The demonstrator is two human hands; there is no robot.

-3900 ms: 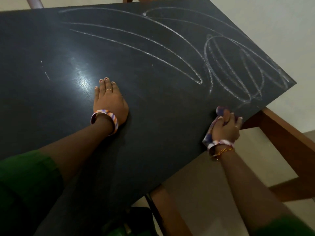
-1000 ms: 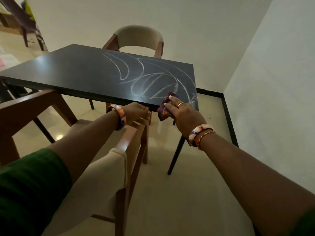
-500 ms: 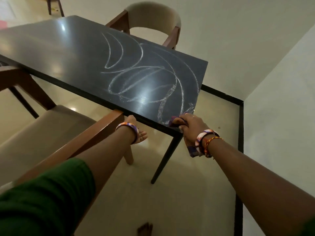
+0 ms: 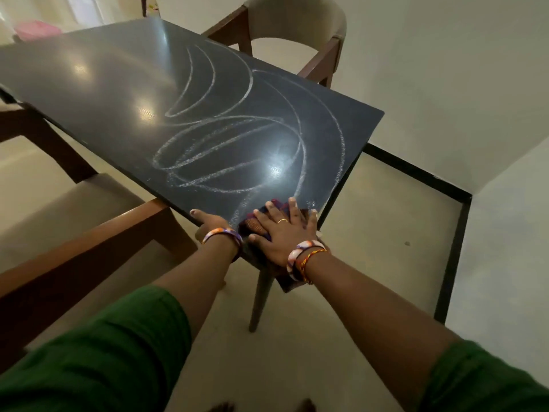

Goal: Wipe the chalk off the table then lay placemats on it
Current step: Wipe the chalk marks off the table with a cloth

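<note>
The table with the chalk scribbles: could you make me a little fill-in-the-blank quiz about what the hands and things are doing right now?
1. The right hand presses a cloth flat onto the table's near ____.
2. The left hand grips the table's ____.
3. The chalk marks on the dark top are ____ in colour.
4. At the table's far side stands a ____ with a curved beige back.

Missing words: corner; edge; white; chair
</note>
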